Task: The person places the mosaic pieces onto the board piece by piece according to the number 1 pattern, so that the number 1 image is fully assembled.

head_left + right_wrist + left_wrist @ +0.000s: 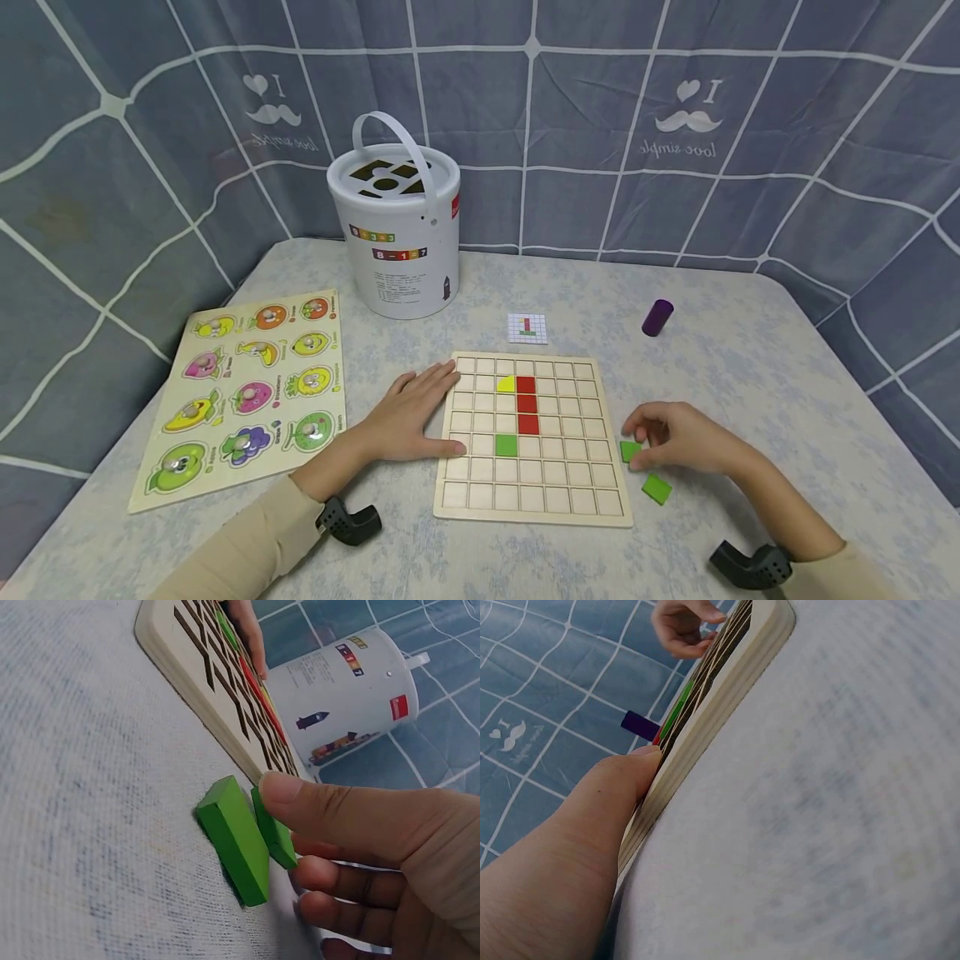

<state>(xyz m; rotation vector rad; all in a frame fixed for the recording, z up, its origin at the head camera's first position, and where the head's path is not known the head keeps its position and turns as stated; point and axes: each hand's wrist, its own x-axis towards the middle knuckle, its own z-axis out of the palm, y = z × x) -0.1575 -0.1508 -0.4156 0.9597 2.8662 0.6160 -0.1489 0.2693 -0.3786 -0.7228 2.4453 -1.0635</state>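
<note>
My left hand (408,421) rests at the left edge of the wooden grid board (566,504), fingers straight and thumb over the rim. On the board lie a yellow piece (506,384) with a cut corner, a column of red squares (527,404) and a green square (506,446). Just off the board's right edge, my right hand (678,437) pinches a green square block (271,832) between thumb and fingers, low over the table. A second green block (657,489) lies flat nearby, closer to me. The right index fingertip is hidden in the right wrist view.
A small pattern card (527,328) lies behind the board. Farther right is a purple cylinder (657,317). At the back left stands a white bucket (397,267) with a handle and slotted lid. A fruit puzzle board (225,400) lies left of my left arm.
</note>
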